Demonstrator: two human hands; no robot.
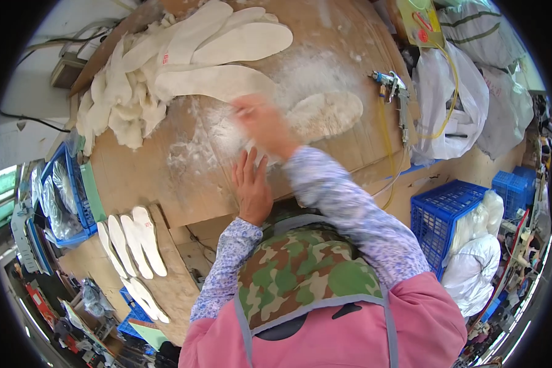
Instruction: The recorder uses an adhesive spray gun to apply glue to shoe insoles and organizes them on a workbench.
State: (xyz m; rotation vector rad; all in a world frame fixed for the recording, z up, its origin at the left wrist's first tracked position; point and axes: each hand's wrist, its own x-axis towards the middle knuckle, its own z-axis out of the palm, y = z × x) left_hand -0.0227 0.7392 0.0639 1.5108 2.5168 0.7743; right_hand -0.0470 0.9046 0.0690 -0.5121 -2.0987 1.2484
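Observation:
My left hand (251,184) lies flat and open on the cardboard-covered bench (147,172), fingers spread, holding nothing. My right hand (260,122) is blurred by motion above the glue-smeared centre of the bench; whether it holds anything cannot be told. Just to its right lies a single fuzzy white insole (325,113). A heap of white insoles (184,61) is piled at the far left of the bench, and the nearest one reaches toward my right hand.
A spray gun (394,86) with a yellow hose rests at the bench's right edge. A row of insoles (135,242) sits on a lower board at left. Blue crates (441,214) and white sacks (448,104) stand at right; a blue crate (67,196) holds bags at left.

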